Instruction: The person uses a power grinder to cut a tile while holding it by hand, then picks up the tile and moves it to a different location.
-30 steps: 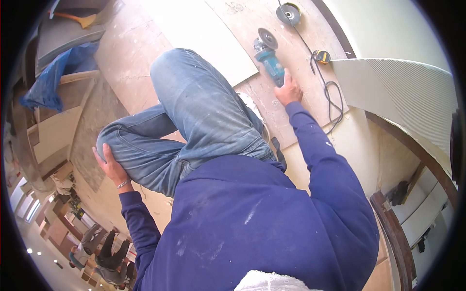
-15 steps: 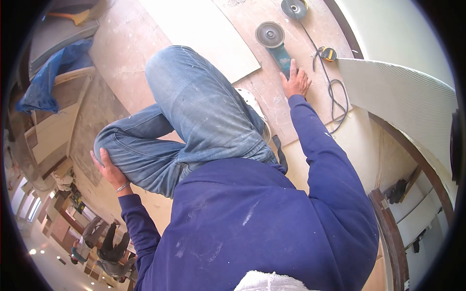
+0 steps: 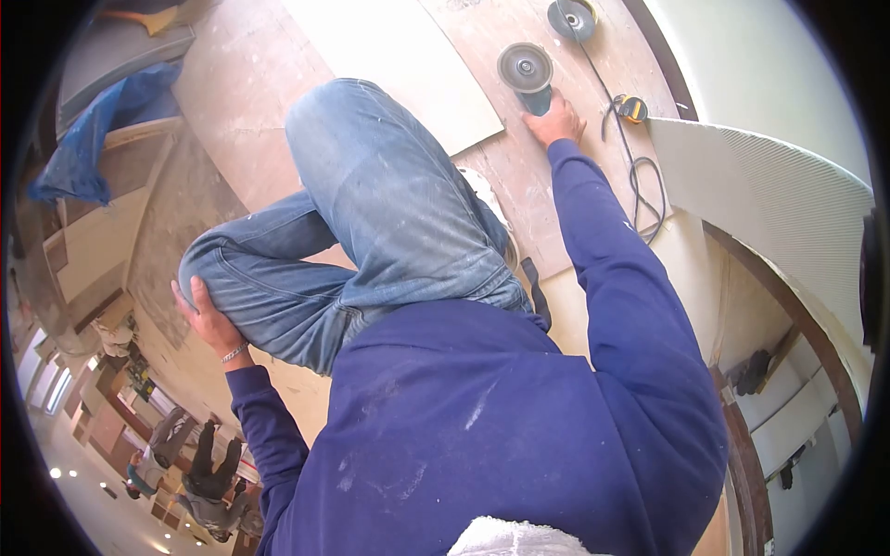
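Observation:
My right hand (image 3: pixel 555 122) is closed around the teal body of an angle grinder (image 3: pixel 534 96), which lies on a dusty board (image 3: pixel 530 190). The grinder's round disc (image 3: pixel 526 67) faces up, just beyond my fingers. Much of its body is hidden beneath the hand. Resting on my bent knee (image 3: pixel 209 264) in blue jeans, my left hand (image 3: pixel 211 322) has its thumb apart from the fingers and holds no object. Right of the grinder lie a yellow and black tape measure (image 3: pixel 632 109) and a dark cord (image 3: pixel 638 176).
A second disc-shaped tool (image 3: pixel 571 17) lies at the top. Beside my knee is a white panel (image 3: pixel 408 65); a ribbed white panel (image 3: pixel 769 185) curves along the right. Blue plastic sheeting (image 3: pixel 102 139) hangs at left. People (image 3: pixel 213 482) are in the lower-left background.
My right hand has moved forward and closed around the grinder's body, where before its fingers only reached onto the rear end. My left hand stays on the knee.

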